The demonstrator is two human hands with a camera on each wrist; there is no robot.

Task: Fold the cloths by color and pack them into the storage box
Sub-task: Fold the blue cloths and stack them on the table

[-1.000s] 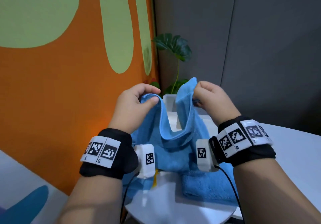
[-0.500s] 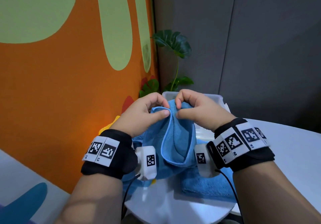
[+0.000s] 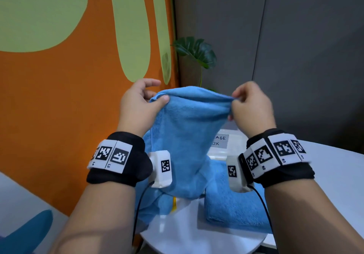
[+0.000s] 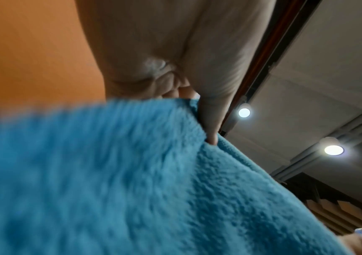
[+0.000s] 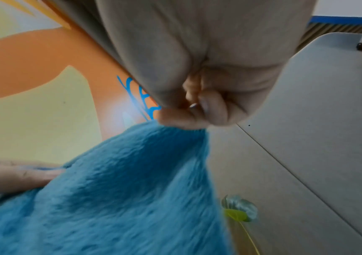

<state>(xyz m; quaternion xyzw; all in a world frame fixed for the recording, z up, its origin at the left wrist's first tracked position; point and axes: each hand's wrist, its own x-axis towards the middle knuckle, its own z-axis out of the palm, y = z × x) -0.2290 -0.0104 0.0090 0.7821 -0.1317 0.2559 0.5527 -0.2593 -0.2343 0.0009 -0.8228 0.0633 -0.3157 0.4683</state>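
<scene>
I hold a fluffy blue cloth (image 3: 183, 135) up in the air above the white table (image 3: 197, 234). My left hand (image 3: 157, 100) pinches its top left corner between thumb and fingers; the left wrist view shows the thumb on the cloth (image 4: 132, 172). My right hand (image 3: 234, 101) pinches the top right corner, seen up close on the cloth (image 5: 121, 181). The cloth hangs doubled between both hands. A folded blue cloth (image 3: 234, 202) lies on the table under my right wrist. Behind the hanging cloth stands the clear storage box (image 3: 234, 143) with a white label, mostly hidden.
An orange and green painted wall (image 3: 78, 76) runs along the left. A grey panel wall (image 3: 295, 56) stands behind, with a green leafy plant (image 3: 197, 50) in the corner. A bit of yellow cloth (image 3: 174, 204) peeks out below the hanging cloth.
My hands, which met together at the cloth's corners half a second ago, have moved apart and upward, stretching the cloth's top edge between them.
</scene>
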